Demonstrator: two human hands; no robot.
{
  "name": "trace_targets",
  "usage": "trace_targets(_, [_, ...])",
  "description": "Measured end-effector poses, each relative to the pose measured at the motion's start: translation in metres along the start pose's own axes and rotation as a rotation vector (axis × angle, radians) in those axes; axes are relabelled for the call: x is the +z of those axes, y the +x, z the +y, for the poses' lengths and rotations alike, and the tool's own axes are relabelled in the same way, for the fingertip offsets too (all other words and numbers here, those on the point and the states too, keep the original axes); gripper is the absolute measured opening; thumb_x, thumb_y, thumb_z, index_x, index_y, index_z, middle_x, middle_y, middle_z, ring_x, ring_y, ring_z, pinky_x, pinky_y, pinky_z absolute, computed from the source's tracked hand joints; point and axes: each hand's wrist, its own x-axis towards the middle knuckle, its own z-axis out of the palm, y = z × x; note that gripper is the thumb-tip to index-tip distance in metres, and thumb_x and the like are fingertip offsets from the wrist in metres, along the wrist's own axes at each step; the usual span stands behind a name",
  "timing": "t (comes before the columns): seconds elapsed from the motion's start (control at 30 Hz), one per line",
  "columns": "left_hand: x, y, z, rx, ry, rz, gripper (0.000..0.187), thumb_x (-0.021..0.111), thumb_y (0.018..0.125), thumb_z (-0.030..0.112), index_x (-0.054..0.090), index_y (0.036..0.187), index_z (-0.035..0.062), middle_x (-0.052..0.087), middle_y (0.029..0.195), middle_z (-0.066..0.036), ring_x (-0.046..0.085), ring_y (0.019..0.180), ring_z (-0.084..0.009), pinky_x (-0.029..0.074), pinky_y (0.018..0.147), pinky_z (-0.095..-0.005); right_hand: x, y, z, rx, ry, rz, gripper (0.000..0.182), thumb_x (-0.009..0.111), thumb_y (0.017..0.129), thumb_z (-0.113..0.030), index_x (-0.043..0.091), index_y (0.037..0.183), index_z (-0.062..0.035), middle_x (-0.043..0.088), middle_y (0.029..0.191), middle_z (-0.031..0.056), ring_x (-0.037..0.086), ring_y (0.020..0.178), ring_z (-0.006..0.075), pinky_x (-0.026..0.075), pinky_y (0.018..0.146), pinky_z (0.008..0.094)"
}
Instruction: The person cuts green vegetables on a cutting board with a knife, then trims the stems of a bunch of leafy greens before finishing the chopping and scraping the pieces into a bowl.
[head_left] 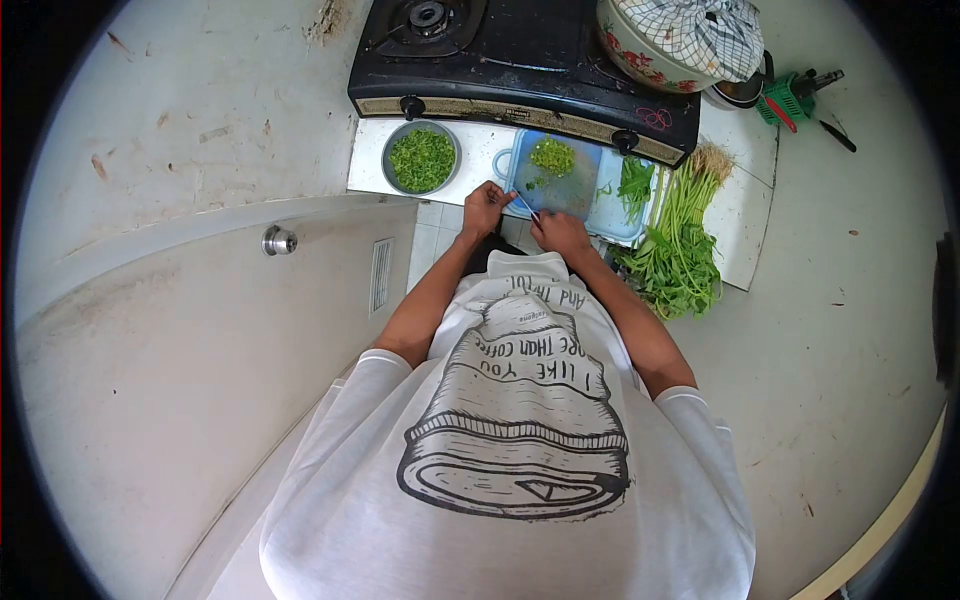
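Note:
My right hand (562, 235) is closed round the handle of a knife (525, 205), at the near edge of a blue cutting board (577, 200). Its blade points up and left, toward my left hand (485, 209). The fingers of that hand are drawn together by the blade's tip; whether they pinch anything is too small to make out. Chopped greens (552, 156) lie in a small heap on the board's far part. Left of the board, a grey bowl (386, 172) holds more chopped greens (421, 160).
A black gas stove (530, 88) borders the board's far side, with a cloth-topped pot (640, 55) on it. Cut leaves (635, 183) lie on a pale tray (606, 208). Right of it rests a long-stemmed leafy bunch (682, 262). A green basket (787, 100) holds utensils; another knife (838, 136) lies beside it.

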Motion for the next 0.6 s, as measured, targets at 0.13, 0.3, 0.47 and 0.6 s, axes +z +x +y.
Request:
trace_targets(0.13, [-0.006,-0.002,-0.004,0.007,-0.033,-0.034,0.029,0.083,0.087,0.026,0.068,0.084,0.0020,0.069,0.075,-0.004,0.060,0.068,-0.0099,0.050,0.066,-0.0282,0.003,-0.001,0.008,-0.050,-0.046,0.050,0.038,0.057,0.095,-0.036,0.068,0.100,-0.0005,0.074,0.088,0.0234,0.073,0.083,0.0420,0.058,0.078,0.0522])
trace_targets(0.3, [-0.022,-0.001,-0.014,0.047,-0.017,-0.061,0.021,0.079,0.090,0.020,0.070,0.091,0.0015,0.071,0.080,-0.004,0.063,0.073,-0.0099,0.052,0.070,-0.0275,-0.007,-0.006,0.030,-0.119,-0.061,0.105,0.036,0.058,0.096,-0.037,0.067,0.099,-0.0023,0.071,0.081,0.0245,0.071,0.077,0.0439,0.058,0.073,0.0538])
trace_targets(0.47, [-0.026,0.002,-0.023,0.061,-0.095,-0.053,0.012,0.073,0.092,0.013,0.071,0.097,0.0030,0.072,0.085,-0.004,0.065,0.074,-0.0115,0.053,0.071,-0.0286,-0.034,0.009,0.054,-0.091,-0.126,0.114,0.038,0.059,0.096,-0.041,0.069,0.096,-0.0047,0.070,0.078,0.0233,0.070,0.075,0.0429,0.057,0.071,0.0533])
trace_targets(0.6, [-0.025,-0.002,0.008,0.078,-0.167,-0.060,0.025,0.070,0.093,0.008,0.066,0.117,0.0049,0.072,0.087,-0.007,0.066,0.073,-0.0140,0.054,0.070,-0.0297,-0.062,0.012,0.054,-0.123,-0.154,0.114,0.040,0.058,0.097,-0.045,0.070,0.096,-0.0069,0.070,0.078,0.0229,0.070,0.075,0.0422,0.056,0.070,0.0527])
